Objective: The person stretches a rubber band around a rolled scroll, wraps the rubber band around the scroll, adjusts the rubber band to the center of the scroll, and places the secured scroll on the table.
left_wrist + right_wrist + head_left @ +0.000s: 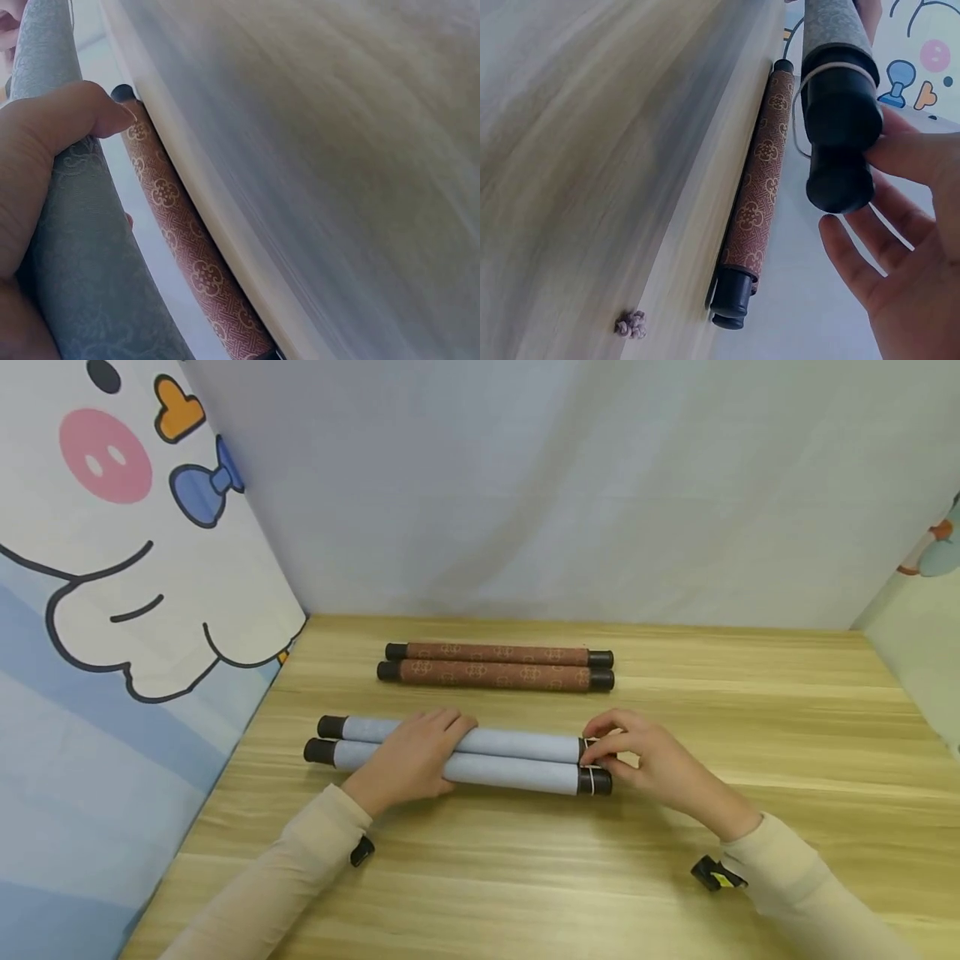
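Note:
A hanging scroll in pale blue cloth is rolled from both ends into two parallel rolls with black end knobs. My left hand grips both rolls left of their middle; its thumb lies along the cloth in the left wrist view. At the right end, a thin white elastic band loops around the black knobs, with a slack part hanging off one side. My right hand has thumb and forefinger pinched at this band, partly hidden by the knobs, while its other fingers are spread loosely.
Behind lies a brown patterned scroll, also in two rolls with black ends. A small pinkish-brown knotted bit sits on the wooden table in the right wrist view. A pale curtain and a cartoon cloth border the table.

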The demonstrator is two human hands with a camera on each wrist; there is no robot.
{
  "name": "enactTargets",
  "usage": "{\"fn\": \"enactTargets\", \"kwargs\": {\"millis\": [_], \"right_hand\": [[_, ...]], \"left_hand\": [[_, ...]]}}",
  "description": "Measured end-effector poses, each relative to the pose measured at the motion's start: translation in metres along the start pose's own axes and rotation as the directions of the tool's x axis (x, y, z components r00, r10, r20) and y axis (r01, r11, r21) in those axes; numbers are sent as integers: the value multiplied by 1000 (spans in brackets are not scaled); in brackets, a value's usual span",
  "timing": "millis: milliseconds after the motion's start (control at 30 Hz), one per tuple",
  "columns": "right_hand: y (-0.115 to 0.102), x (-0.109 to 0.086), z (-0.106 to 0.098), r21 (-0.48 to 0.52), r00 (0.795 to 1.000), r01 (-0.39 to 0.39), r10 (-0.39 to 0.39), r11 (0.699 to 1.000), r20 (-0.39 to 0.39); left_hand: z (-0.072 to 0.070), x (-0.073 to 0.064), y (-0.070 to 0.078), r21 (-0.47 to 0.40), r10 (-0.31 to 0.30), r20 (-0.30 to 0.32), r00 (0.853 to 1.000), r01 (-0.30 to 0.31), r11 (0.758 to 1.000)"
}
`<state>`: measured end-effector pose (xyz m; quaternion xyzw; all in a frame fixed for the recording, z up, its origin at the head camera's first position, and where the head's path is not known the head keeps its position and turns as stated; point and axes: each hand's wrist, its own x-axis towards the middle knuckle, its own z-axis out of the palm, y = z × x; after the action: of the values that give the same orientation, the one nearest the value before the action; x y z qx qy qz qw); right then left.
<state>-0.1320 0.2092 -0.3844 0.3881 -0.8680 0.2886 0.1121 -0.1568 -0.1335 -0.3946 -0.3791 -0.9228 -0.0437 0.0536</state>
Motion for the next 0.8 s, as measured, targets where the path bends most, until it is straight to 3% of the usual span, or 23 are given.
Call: {"fn": "enactTargets", "kwargs": {"millis": [133,200,267,333,367,400,500,533,600,667,733,800], "right_hand": [[-3,2,-1,-59,1000,16,-15,998,19],[-5,3,0,-41,1000,-4,6,999,31],[-7,4,0,53,996,-77,75,996,40],[-10,5,-1,215,978,-209,201,954,58],[-11,6,-1,324,960,-278,271,904,69],[-12,7,-3,433,937,-341,341,835,79],[-12,13,-8,673,855,-448,502,589,130],[-11,15,-10,716,835,-458,530,526,145],[-6,17,-15,740,802,-502,561,448,204],[0,17,-21,715,773,-575,551,398,315],[5,15,-26,690,747,-638,491,342,448],[7,13,-30,686,723,-679,395,260,567]], "left_hand": [[0,0,1,1,13,-3,1000,-13,1000],[0,0,1,5,21,-5,1000,-21,1000],[0,0,2,15,33,-6,999,-33,999],[1,0,3,25,50,-6,999,-50,998],[1,0,4,29,59,-6,998,-59,998],[1,0,4,32,69,-5,998,-69,997],[2,0,7,27,102,2,995,-102,994],[3,0,8,27,112,6,994,-112,993],[2,-1,9,12,126,3,992,-126,992],[1,-2,9,7,129,-10,992,-129,992],[0,-2,9,10,127,-28,991,-127,992],[-2,-3,8,14,123,-51,991,-122,992]]}}
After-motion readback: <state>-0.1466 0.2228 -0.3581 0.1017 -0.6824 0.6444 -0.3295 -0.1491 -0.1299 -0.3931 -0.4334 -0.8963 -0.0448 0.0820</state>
